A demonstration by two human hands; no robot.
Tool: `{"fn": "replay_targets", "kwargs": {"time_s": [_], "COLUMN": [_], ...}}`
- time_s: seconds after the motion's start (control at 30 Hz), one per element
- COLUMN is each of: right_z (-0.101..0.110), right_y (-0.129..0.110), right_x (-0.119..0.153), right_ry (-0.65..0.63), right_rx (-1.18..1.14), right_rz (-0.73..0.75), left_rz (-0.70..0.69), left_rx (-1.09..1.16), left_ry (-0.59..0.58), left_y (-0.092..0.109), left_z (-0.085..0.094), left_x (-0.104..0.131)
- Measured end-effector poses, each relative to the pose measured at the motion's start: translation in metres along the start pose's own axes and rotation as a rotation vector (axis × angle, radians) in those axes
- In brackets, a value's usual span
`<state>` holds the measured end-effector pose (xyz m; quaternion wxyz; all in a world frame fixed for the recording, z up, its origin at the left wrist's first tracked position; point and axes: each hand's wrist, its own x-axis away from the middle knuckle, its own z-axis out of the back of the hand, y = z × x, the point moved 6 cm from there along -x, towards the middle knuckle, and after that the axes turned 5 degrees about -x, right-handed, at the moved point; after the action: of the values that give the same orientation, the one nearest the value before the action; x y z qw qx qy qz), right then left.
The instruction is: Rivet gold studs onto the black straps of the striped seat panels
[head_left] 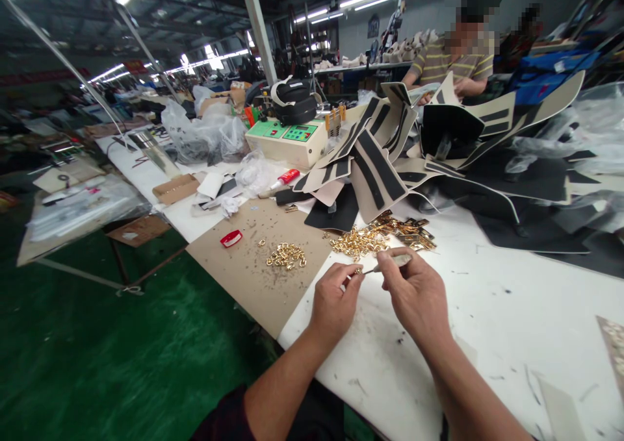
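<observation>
Between finger and thumb, my left hand (336,298) pinches a small gold metal fitting (359,271). My right hand (416,291) is closed round the pale handle of a screwdriver (396,263), whose thin shaft reaches left to the fitting. Whether the tip sits in a screw is too small to tell. Just beyond my hands lies a heap of gold fittings (358,241), with flat gold and dark plates (416,233) at its right. A smaller pile of gold fittings (286,256) rests on the brown board (253,291) to the left.
Black and beige cut panels (375,175) pile up behind the fittings. A cream machine with a green panel (287,141) stands at the back, near clear plastic bags (205,132). A red object (231,238) lies on the board. A person in a striped shirt (453,64) works across the table.
</observation>
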<state>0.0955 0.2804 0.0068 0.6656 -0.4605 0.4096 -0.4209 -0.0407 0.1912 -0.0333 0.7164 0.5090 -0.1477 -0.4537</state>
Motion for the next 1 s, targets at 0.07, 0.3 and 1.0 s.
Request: {"fn": "replay_targets", "kwargs": {"time_s": [0.07,0.3,1.0], "right_z": [0.003,0.017,0.022], "right_y": [-0.001,0.007,0.021], "right_x": [0.0,-0.007,-0.021], "right_ry": [0.02,0.12,0.18], "right_rx": [-0.036,-0.376,-0.706], "right_rz": [-0.023,-0.097,-0.191], "left_rz": [-0.013,-0.035,-0.325], "left_rx": [-0.032,-0.4,-0.874], "left_ry": [0.011,0.06,-0.486], "left_y": [-0.002,-0.031,-0.006], "left_z": [0.005,0.068,-0.024], "left_x": [-0.002,-0.024,-0.07]}}
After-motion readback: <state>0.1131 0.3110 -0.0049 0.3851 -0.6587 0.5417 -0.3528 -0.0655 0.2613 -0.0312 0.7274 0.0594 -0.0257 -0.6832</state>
